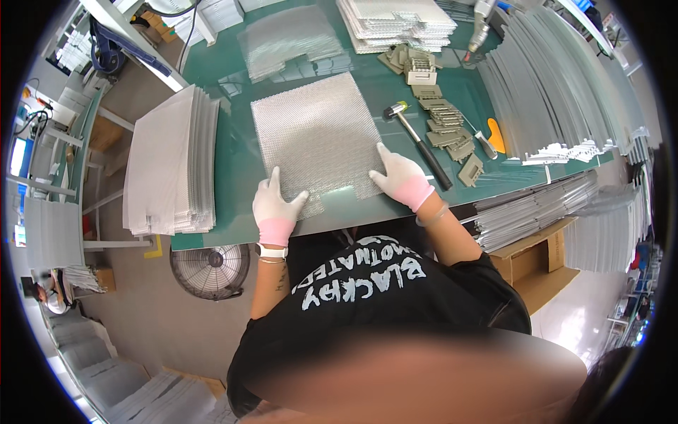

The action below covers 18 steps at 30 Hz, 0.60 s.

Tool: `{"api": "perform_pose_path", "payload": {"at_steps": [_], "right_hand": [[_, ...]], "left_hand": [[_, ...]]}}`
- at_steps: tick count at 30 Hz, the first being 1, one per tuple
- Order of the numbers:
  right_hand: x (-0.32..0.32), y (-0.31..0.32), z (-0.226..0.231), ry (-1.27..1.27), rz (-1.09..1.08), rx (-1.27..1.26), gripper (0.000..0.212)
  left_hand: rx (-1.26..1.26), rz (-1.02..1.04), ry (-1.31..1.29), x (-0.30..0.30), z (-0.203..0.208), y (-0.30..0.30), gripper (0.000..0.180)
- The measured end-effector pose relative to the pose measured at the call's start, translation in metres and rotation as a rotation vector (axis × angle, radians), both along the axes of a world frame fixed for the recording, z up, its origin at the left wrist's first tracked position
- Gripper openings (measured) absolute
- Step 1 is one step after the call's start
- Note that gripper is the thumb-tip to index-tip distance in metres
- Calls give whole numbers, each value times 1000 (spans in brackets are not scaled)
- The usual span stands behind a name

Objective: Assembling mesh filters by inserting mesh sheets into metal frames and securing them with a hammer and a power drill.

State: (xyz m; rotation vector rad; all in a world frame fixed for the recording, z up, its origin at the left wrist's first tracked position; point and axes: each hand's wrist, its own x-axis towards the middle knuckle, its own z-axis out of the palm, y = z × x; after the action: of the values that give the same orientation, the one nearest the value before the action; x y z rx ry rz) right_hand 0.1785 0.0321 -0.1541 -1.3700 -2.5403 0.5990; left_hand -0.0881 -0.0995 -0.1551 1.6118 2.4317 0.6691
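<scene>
A silvery mesh sheet lies on the green tabletop in front of me, with a notch in its near edge. My left hand, in a white glove with a pink cuff, is on the sheet's near left corner, fingers along the side and thumb pointing inward. At the near right side, my right hand, gloved alike, grips the edge with its thumb over the mesh. Just beyond that hand rests a hammer with a black handle. Parts of the fingers under the sheet are hidden.
Several olive-grey plates, a white-handled tool and an orange piece lie right of the hammer. Sheet stacks stand left, right and far. A floor fan and cardboard box sit below the table.
</scene>
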Motion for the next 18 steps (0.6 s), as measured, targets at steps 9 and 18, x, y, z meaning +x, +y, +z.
{"api": "perform_pose_path", "payload": {"at_steps": [9, 18], "right_hand": [[37, 55, 30, 89, -181, 384, 40], [72, 146, 4, -200, -174, 711, 9]], "left_hand": [[-160, 38, -28, -6, 20, 13, 86], [-175, -129, 268, -6, 15, 2, 84]]}}
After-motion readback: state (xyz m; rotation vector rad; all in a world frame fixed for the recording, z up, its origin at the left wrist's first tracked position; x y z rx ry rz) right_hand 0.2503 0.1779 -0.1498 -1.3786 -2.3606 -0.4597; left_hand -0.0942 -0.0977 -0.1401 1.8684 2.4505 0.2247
